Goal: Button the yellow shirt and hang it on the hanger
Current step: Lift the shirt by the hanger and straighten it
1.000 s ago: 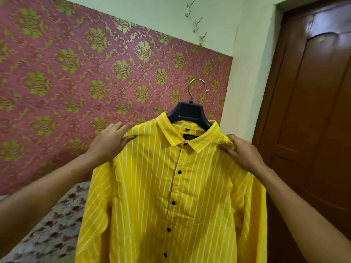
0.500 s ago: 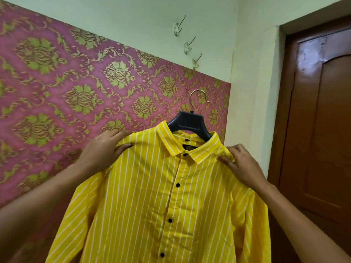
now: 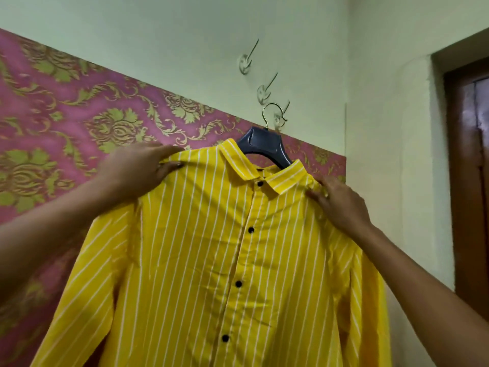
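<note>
- The yellow shirt (image 3: 211, 260) sits on the dark blue hanger (image 3: 264, 144). Its front is closed, with 4 black buttons (image 3: 250, 229) showing down the placket. It is held up in front of the far wall, a little right of centre.
- Over the last 1 s the shirt and hanger have been lifted. The hanger's metal hook (image 3: 272, 103) was well below the 3 wall hooks (image 3: 264, 91) and now overlaps the lowest of them.
- Judged from this, buttoning looks finished and the shirt is on the hanger. What remains is seating the metal hook on a wall hook. Whether it has caught already cannot be told, since the 2 overlap in this view.
- The left hand (image 3: 137, 170) grips the shirt's left shoulder. Its fingers (image 3: 172, 165) are narrow, curled over the top edge with the thumb on the front of the cloth.
- The right hand (image 3: 341, 205) pinches the right shoulder just beside the collar, its fingers (image 3: 312, 193) drawn close on a fold of cloth.
- Both grips match those of 1 s ago, so the hands carry the weight.
- Pink and gold wallpaper (image 3: 79, 128) fills the left, and a brown door (image 3: 471, 181) stands at the far right.
</note>
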`<state>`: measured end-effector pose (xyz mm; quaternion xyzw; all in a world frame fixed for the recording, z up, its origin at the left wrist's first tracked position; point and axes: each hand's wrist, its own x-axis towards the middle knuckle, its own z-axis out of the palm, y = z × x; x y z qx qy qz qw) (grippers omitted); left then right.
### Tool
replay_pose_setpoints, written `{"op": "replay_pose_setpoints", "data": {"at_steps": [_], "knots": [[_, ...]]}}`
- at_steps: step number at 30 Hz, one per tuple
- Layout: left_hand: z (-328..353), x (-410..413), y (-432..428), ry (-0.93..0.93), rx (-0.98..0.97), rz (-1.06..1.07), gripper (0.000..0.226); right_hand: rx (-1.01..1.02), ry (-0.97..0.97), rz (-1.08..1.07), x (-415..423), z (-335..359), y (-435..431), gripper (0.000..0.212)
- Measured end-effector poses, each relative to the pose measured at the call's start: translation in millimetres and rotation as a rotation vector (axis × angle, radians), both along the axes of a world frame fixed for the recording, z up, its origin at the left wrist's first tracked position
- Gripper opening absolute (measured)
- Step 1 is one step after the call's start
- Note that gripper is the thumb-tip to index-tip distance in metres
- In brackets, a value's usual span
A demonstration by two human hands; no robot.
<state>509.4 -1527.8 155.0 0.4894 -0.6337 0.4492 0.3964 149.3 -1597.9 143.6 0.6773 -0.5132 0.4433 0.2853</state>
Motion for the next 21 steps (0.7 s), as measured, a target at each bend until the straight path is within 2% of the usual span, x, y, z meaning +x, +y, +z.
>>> {"op": "replay_pose_setpoints", "data": {"at_steps": [11, 15, 21], "knots": [[97.8, -14.2, -71.5, -0.020, -0.162, 0.155, 0.042, -0.087, -0.026, -0.007, 7.6, 91.7, -89.2, 0.038], [114.2, -14.2, -83.9, -0.006, -0.172, 0.214, 0.043, -0.071, -0.010, -0.015, 12.7, 105.9, -112.2, 0.037], [115.1, -7.1, -98.9, -0.061, -0.289, 0.267, 0.048, -0.086, 0.004, 0.105, 14.5, 107.8, -142.5, 0.034]]}}
